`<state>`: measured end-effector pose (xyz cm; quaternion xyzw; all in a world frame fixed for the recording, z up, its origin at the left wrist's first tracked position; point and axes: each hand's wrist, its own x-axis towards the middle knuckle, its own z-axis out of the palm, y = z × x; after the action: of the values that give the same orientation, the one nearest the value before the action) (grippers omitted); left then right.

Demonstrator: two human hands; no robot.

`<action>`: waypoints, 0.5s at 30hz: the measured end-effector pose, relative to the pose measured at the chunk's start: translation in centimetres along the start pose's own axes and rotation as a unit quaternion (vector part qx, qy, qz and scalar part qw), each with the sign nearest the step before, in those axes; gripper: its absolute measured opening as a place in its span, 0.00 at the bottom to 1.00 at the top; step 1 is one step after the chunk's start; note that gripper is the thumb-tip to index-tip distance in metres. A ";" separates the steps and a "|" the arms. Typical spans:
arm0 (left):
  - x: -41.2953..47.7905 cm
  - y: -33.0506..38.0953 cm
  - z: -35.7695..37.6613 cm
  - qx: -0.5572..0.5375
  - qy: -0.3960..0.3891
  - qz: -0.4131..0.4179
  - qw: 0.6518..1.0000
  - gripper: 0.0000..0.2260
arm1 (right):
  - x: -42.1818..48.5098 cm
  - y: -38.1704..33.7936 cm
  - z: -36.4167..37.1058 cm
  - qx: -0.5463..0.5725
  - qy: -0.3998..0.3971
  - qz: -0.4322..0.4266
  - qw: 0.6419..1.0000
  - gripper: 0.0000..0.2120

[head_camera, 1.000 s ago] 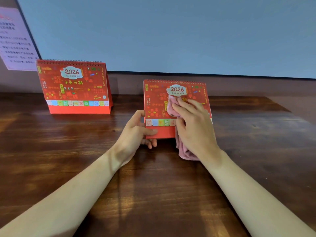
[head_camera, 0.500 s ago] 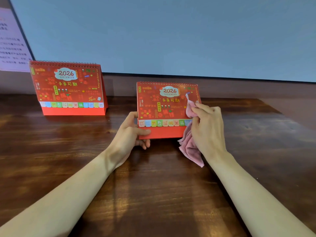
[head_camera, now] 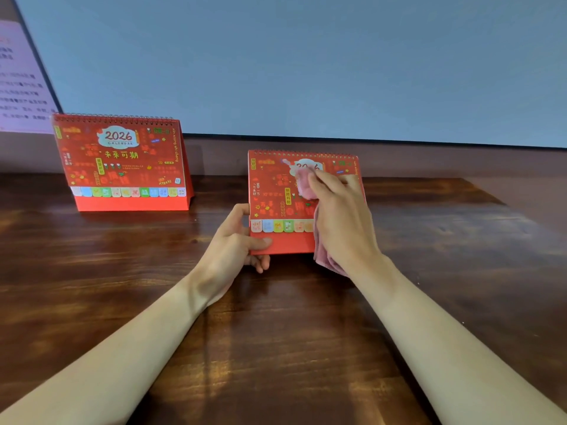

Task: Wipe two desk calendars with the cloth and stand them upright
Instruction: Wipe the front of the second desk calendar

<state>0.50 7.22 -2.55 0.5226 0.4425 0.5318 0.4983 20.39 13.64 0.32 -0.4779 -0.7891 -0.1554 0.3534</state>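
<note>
I had my left hand (head_camera: 234, 240) clamped on the lower left corner of the near calendar (head_camera: 273, 197), thumb across the plain red strip at its front and the other fingers curled behind and under the bottom edge. That calendar stood near the middle of the desk (head_camera: 92, 271), its printed face toward me and its spiral binding on top; whether its base touched the wood or was held just off it I could not tell. My right hand (head_camera: 343, 222) gripped the pink cloth (head_camera: 303, 184), pressing a bunched part of it with the fingertips against the upper face, right over the "2026" title, which was partly hidden. The rest of the cloth trailed down under my palm and past the calendar's lower right corner. The second calendar (head_camera: 122, 164) stood upright by itself well to the left and farther back, close to the wall, untouched by either hand. A blurred printed sheet (head_camera: 21, 75) hung at the far left edge, and a pale blue panel (head_camera: 306, 62) filled the background
</note>
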 end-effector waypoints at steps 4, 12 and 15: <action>0.0 0.0 0.1 0.010 0.004 -0.003 1.000 0.17 | -0.4 1.0 -1.3 -0.020 -0.040 0.089 0.995 0.18; 0.2 -0.2 0.1 0.029 0.004 0.004 1.000 0.18 | 0.3 -0.6 -0.6 0.025 0.015 -0.004 1.000 0.20; 0.2 -0.3 0.1 0.029 0.003 0.007 1.000 0.18 | -0.4 -1.1 -0.1 -0.011 -0.029 -0.064 0.997 0.23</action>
<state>0.60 7.42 -2.81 0.5381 0.4554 0.5241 0.4778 19.59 12.76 0.19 -0.4347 -0.8261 -0.1727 0.3143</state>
